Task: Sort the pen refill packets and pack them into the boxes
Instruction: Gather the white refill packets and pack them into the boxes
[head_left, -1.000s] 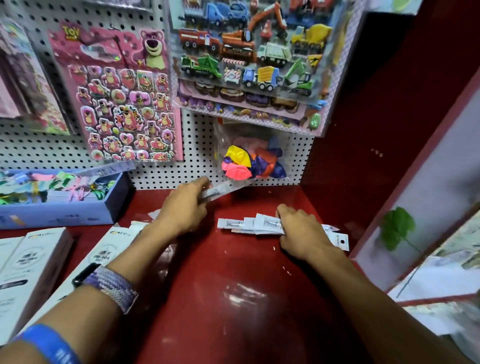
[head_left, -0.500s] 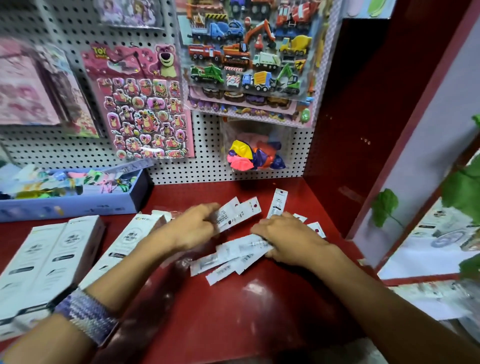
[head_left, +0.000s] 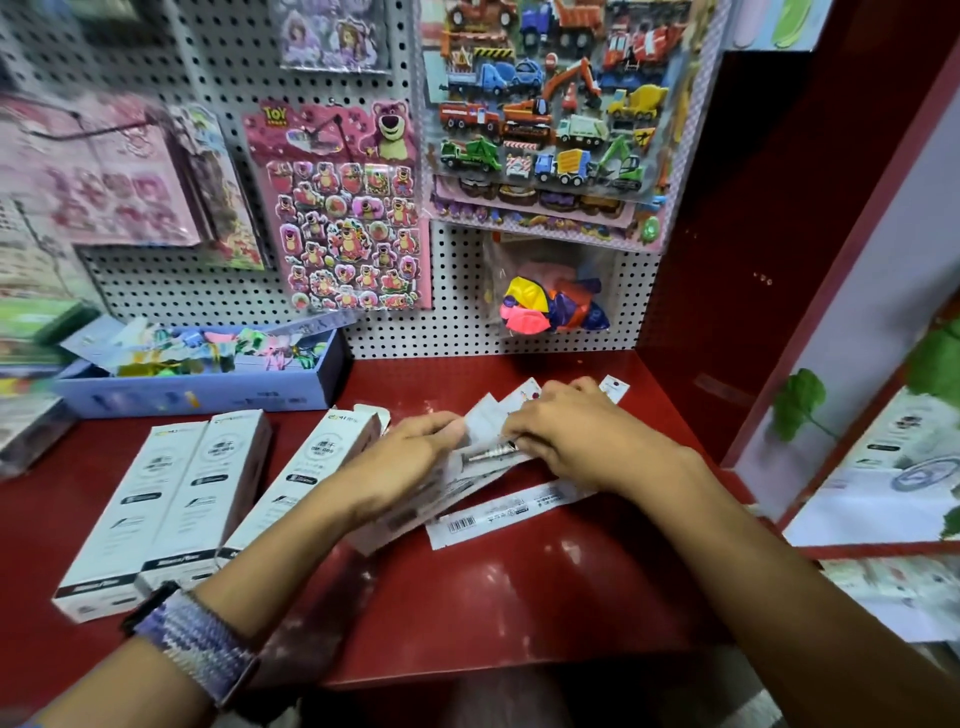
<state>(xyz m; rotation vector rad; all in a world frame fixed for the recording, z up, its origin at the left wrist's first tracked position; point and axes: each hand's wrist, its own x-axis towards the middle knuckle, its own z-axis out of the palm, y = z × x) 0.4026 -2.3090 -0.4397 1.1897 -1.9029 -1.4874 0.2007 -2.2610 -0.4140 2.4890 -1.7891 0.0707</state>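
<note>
White packets (head_left: 480, 452) lie in a loose, overlapping heap on the red shelf, one long barcoded packet (head_left: 511, 512) flat at the front. Three white boxes (head_left: 208, 493) lie side by side left of them, the nearest box (head_left: 306, 478) open-flapped.

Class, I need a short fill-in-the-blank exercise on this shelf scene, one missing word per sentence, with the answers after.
1. Both hands, left hand and right hand, gather the refill packets on a ___ shelf.
2. The white boxes number ___.
3. The bag of balloons hangs on the ___.

Answers: red; three; pegboard
</note>
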